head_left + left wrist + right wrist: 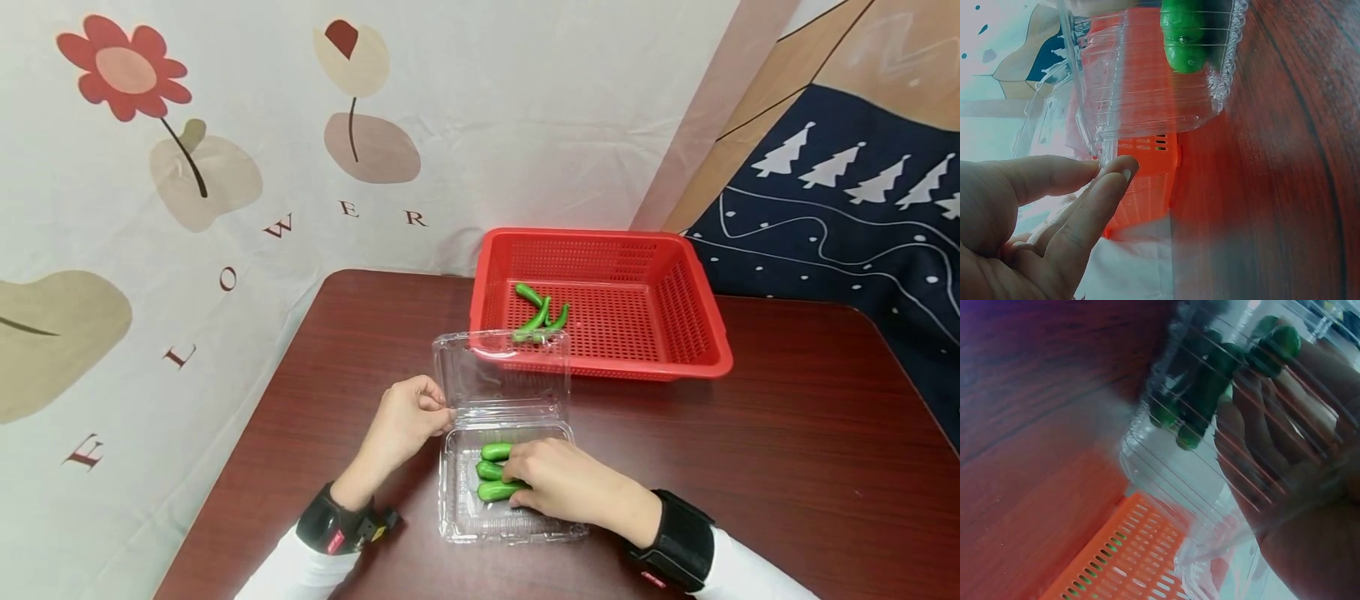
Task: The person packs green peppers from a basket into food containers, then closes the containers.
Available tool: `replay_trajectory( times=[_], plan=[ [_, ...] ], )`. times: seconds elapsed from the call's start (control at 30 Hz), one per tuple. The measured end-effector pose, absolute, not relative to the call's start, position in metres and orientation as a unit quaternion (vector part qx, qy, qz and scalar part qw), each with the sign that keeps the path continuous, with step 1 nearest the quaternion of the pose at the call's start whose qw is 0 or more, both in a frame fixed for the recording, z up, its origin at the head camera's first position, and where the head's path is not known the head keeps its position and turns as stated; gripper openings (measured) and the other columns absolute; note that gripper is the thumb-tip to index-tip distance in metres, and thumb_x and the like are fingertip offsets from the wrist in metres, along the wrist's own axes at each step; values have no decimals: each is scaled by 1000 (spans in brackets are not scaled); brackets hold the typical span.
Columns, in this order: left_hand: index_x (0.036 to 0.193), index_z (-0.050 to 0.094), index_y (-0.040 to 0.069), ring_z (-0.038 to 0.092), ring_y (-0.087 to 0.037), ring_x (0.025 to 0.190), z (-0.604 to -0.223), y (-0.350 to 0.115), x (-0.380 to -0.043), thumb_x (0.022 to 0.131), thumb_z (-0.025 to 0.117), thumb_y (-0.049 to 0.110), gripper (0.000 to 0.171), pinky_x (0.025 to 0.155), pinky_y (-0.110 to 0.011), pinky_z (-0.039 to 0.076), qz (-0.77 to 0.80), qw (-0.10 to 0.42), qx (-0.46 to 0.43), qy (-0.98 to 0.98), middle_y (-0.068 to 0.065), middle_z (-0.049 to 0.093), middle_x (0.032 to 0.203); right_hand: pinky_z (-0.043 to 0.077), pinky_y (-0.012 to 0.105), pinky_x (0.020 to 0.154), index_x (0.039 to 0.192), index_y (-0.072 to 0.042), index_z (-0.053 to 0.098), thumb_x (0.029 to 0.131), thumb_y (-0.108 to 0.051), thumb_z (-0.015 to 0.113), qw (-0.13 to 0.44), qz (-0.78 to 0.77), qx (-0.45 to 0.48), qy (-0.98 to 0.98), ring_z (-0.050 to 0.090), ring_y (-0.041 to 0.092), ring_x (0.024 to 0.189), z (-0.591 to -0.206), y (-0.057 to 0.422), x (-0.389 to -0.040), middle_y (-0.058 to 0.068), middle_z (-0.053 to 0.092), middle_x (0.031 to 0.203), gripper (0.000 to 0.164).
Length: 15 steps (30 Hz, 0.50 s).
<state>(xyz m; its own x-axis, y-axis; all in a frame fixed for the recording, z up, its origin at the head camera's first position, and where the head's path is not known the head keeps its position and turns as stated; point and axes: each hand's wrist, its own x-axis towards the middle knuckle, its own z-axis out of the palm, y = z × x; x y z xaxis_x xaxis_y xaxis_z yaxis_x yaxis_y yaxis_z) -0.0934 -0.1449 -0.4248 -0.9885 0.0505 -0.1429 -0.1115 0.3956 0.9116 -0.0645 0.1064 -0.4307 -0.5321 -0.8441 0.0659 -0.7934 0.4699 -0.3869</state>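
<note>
A clear plastic clamshell box [465, 527] lies on the table with its lid [487, 375] raised toward the back. Several green chili peppers [495, 492] lie side by side in its base. My left hand [408, 419] pinches the box's left edge at the hinge between thumb and fingertips; the left wrist view shows this pinch close up. Reaching into the base from the right, my right hand [558, 479] has its curled fingers on the right ends of the peppers. In the right wrist view, its fingers grip a pepper [1272, 350], seen through the ribbed plastic wall.
Behind the box stands a red perforated basket [675, 367], with several more green chili peppers [534, 321] at its left side. The raised lid overlaps the basket's front rim. Dark brown tabletop [787, 467] stretches to the right, and a printed cloth [525, 108] hangs behind.
</note>
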Motion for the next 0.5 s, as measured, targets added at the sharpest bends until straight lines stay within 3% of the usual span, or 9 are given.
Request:
replay_trajectory(
  times=[0.5],
  plan=[
    [82, 61, 4, 68, -15, 61, -424, -145, -94, 82, 77, -10, 21, 54, -22, 52, 543, 72, -17, 836, -4, 72, 68, 51, 27, 60, 78, -22, 65, 82, -30, 88, 20, -148, -481, 864, 58, 3, 68, -436, 107, -64, -13, 60, 77, 24]
  ],
)
